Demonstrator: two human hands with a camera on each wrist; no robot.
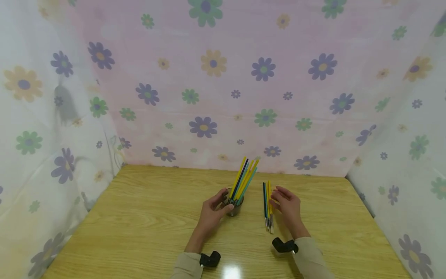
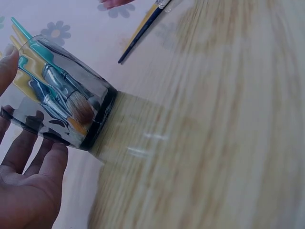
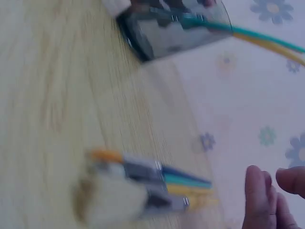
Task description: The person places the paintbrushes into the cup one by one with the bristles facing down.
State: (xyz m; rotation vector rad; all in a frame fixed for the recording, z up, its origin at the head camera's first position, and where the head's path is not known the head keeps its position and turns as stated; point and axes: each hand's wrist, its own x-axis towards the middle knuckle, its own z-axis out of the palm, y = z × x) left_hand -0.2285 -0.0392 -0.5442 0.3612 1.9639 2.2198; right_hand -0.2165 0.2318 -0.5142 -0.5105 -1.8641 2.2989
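Observation:
My left hand [image 1: 210,216] grips a clear dark-tinted glass [image 1: 235,211], fingers around its far side and thumb at the near side. Several paintbrushes [image 1: 244,182] with yellow, teal and dark blue handles stand in it, bristles down, leaning right. Through the glass wall in the left wrist view, a wide brown bristle head [image 2: 79,109] shows. To the right, several loose paintbrushes [image 1: 267,205] lie side by side on the table, bristles toward me. Just beside them is my right hand [image 1: 289,206], fingers loosely bent; in the right wrist view its thumb and fingers stand apart with nothing between them.
The wood-grain table [image 1: 146,224] meets a flower-patterned cloth [image 1: 237,108] at the back, with more of that cloth on both sides. Black wrist mounts [image 1: 210,259] sit at both cuffs. A light reflection shows near the table's front.

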